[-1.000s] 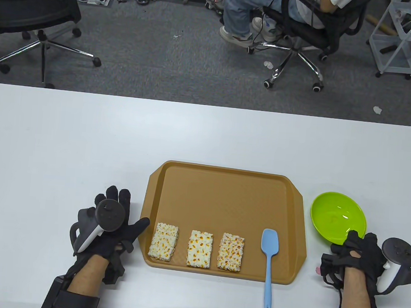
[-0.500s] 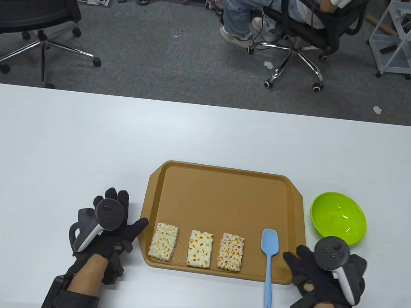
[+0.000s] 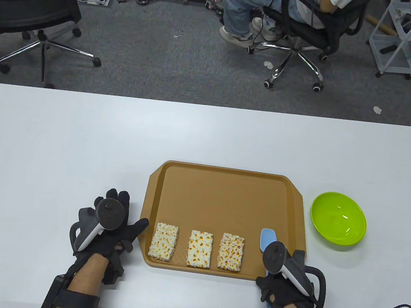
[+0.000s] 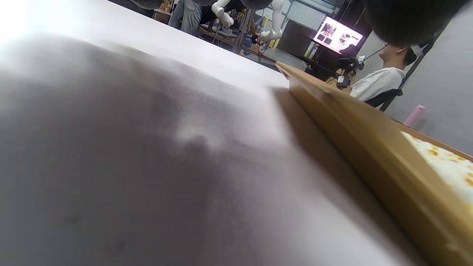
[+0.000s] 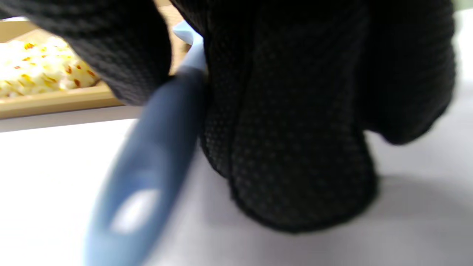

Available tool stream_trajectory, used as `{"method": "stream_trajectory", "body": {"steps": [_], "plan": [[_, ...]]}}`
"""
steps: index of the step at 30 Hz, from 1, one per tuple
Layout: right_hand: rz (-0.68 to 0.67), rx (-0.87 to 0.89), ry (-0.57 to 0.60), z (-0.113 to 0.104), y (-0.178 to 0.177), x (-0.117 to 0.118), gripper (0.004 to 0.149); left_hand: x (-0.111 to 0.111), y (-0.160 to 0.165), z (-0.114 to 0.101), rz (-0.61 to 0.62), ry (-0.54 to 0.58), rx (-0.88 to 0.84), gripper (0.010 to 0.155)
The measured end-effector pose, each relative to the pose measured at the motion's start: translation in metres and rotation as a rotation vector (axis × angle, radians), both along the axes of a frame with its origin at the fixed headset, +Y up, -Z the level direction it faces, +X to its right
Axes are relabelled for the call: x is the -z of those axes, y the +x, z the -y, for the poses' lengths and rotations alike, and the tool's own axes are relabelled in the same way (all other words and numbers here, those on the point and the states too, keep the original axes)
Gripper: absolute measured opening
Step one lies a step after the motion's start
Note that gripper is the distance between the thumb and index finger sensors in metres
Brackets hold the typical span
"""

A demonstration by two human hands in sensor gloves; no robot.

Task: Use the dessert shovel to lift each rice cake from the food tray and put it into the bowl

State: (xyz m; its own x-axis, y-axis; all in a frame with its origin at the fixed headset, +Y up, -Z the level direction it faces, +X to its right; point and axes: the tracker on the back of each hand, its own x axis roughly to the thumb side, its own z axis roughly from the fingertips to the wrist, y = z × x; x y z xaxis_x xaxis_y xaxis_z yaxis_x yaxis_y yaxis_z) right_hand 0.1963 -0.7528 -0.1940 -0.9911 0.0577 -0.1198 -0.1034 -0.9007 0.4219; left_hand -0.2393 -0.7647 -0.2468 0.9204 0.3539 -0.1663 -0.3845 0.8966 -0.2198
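Three rice cakes point(image 3: 163, 242) point(image 3: 199, 249) point(image 3: 231, 252) lie in a row along the near edge of the brown food tray point(image 3: 223, 195). The blue dessert shovel point(image 3: 267, 236) has its head on the tray's right side, its handle reaching over the rim onto the table. My right hand point(image 3: 270, 279) covers that handle. In the right wrist view the handle point(image 5: 155, 159) runs between thumb and curled fingers point(image 5: 288, 129). My left hand point(image 3: 124, 218) lies flat on the table, fingers spread, left of the tray. The green bowl point(image 3: 338, 217) stands right of the tray, nothing in it.
The left wrist view shows the tray's rim point(image 4: 362, 140) close by and a rice cake point(image 4: 443, 166) behind it. Beyond the white table's far edge stand office chairs, a seated person and a wire cart point(image 3: 404, 38).
My right hand left the bowl's near rim, swung left and down, and now closes round the shovel's handle. The shovel's head has shifted slightly. The left hand has not moved.
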Motion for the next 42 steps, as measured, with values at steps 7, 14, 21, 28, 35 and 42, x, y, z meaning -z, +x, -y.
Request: {"method": "stream_trajectory", "body": {"steps": [7, 14, 21, 28, 35, 42], "plan": [[0.002, -0.022, 0.020, -0.005, 0.004, 0.000, 0.071, 0.000, -0.001, 0.000, -0.003, 0.005, -0.011, 0.094], [0.172, 0.177, 0.382, -0.037, 0.040, 0.006, 0.064, -0.001, -0.004, 0.000, -0.012, 0.005, -0.033, 0.094], [0.147, 0.306, 0.695, -0.050, 0.050, 0.002, 0.059, 0.000, -0.001, 0.002, 0.005, -0.009, -0.029, 0.094], [0.078, 0.372, 0.688, -0.046, 0.046, 0.003, 0.058, -0.001, -0.005, -0.002, -0.047, 0.068, -0.055, 0.092], [0.035, 0.392, 0.710, -0.047, 0.046, 0.003, 0.057, -0.002, -0.007, 0.000, -0.162, 0.075, -0.167, 0.089], [-0.013, 0.374, 0.699, -0.044, 0.042, 0.003, 0.057, 0.002, 0.012, 0.010, -0.180, -0.015, -0.094, 0.080]]}}
